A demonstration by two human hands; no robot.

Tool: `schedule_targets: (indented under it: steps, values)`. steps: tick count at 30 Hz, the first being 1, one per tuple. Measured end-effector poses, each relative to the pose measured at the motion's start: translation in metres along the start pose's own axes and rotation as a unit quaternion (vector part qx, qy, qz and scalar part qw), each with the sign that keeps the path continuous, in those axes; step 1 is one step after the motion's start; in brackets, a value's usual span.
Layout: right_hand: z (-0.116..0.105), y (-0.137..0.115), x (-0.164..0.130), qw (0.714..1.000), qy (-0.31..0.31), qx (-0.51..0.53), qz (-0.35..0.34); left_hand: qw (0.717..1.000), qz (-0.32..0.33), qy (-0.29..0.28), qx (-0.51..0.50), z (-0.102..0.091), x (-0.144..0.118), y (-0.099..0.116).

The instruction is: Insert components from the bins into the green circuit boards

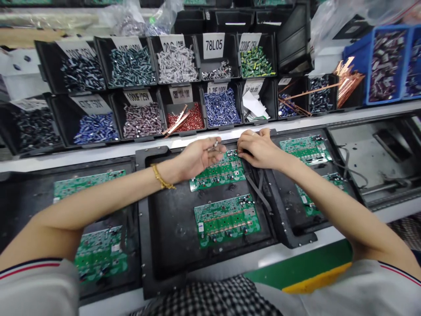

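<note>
A: Entry, bench view. Your left hand point(200, 156) is curled, thumb and forefinger pinching a few small silver-legged components point(215, 145) just above the upper green circuit board point(219, 171) in the black centre carrier tray point(164, 219). Your right hand point(258, 147) lies fingers-down on that board's far right corner, fingertips bunched; whether they grip a part or only press, you cannot tell from here.

B: Progress?

A: Judged from the layout: the upper board already carries some dark round parts along its near edge. The lower green circuit board point(226, 219) in the same tray also shows parts near its top right and bottom edge. How many positions remain open on either is too fine to read. The parts in your left hand are not yet seated, so this board looks unfinished.

B: Surroundings?

A: Two rows of black plastic bins point(52, 66) with white labels stand behind the tray, well apart from your hands, holding grey, blue, red and green components. One label reads 78L05 point(213, 45). Copper-coloured strips point(176, 123) lie across the red bin. More green boards sit in the left carrier point(88, 180) and the right carrier point(305, 149).

B: Obstructions?

A: A flat black strap point(258, 193) lies over the tray's right edge beside the upper board; your right wrist crosses above it. Nothing else blocks the board.
</note>
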State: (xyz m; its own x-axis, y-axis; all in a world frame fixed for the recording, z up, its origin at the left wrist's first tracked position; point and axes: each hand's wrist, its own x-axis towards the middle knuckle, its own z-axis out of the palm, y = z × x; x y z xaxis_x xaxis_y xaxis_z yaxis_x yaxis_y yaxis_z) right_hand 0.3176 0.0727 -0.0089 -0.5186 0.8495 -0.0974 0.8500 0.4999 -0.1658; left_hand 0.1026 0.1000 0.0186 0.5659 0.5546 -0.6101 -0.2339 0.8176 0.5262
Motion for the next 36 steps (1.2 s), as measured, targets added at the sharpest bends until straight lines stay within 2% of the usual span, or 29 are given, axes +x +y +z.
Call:
schedule_targets:
  steps: [4,6,9,12,14,18,21,25,29,33,36]
  values:
    - [-0.002,-0.01,-0.004,0.998,0.028,0.044,0.033,0.998,0.013,-0.045,-0.047,-0.003,-0.01,-0.019]
    - [-0.007,-0.024,-0.008,0.989,0.097,0.085,0.068,0.996,0.02,-0.047,-0.078,-0.001,-0.011,-0.024]
    - [-0.017,-0.054,-0.015,0.959,0.225,0.133,0.106,0.993,0.016,-0.038,-0.109,0.005,-0.014,-0.031]
    - [-0.025,-0.08,-0.024,0.943,0.292,0.11,0.111,0.991,0.005,-0.038,-0.131,0.012,-0.021,-0.038]
    - [-0.026,-0.089,-0.029,0.947,0.297,0.068,0.098,0.989,-0.003,-0.03,-0.143,0.015,-0.025,-0.042]
    - [-0.021,-0.098,-0.035,0.965,0.259,-0.028,0.032,0.991,-0.022,-0.017,-0.133,0.017,-0.028,-0.046]
    - [-0.019,-0.104,-0.035,0.968,0.239,-0.068,0.025,0.991,-0.025,-0.023,-0.132,0.018,-0.027,-0.046]
    - [-0.024,-0.106,-0.032,0.973,0.215,-0.066,0.05,0.992,-0.028,-0.021,-0.122,0.019,-0.026,-0.045]
    - [-0.028,-0.094,-0.029,0.977,0.196,-0.055,0.07,0.994,-0.035,-0.027,-0.096,0.013,-0.023,-0.042]
    - [-0.023,-0.08,-0.03,0.973,0.214,-0.056,0.062,0.994,-0.082,-0.059,-0.032,0.003,-0.017,-0.04]
    - [-0.018,-0.077,-0.032,0.965,0.253,-0.028,0.065,0.997,-0.062,-0.043,-0.017,0.003,-0.014,-0.042]
